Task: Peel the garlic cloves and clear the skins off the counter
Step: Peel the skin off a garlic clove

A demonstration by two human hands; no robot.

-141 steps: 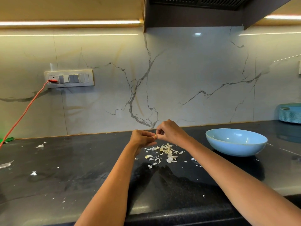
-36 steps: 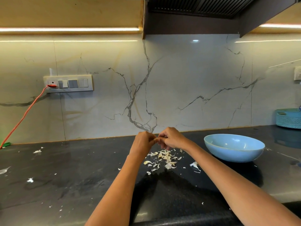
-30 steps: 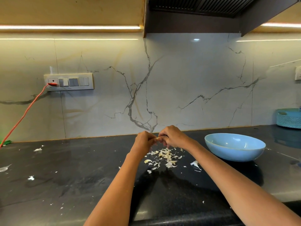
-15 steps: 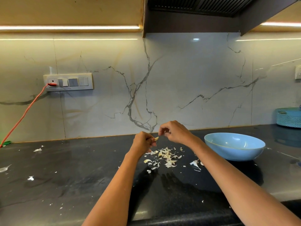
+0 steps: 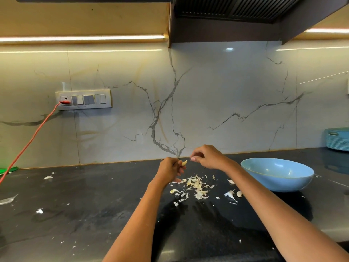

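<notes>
My left hand [image 5: 171,170] grips a pale, peeled-looking garlic clove [image 5: 184,163] just above the black counter [image 5: 94,208]. To its right, a short gap away, my right hand [image 5: 208,157] has thumb and forefinger pinched together; any skin between them is too small to see. A pile of papery garlic skins [image 5: 196,186] lies on the counter directly below both hands. More bits [image 5: 230,194] lie to the right under my right forearm, close to a light blue bowl [image 5: 273,185].
Loose skin scraps [image 5: 47,177] dot the left part of the counter. An orange cord [image 5: 32,138] runs from the wall socket down to the far left. A teal basket [image 5: 338,138] stands at the back right against the marble wall.
The hands were joined on the clove; my right hand has pulled up and to the right, away from it. My left hand still holds the clove.
</notes>
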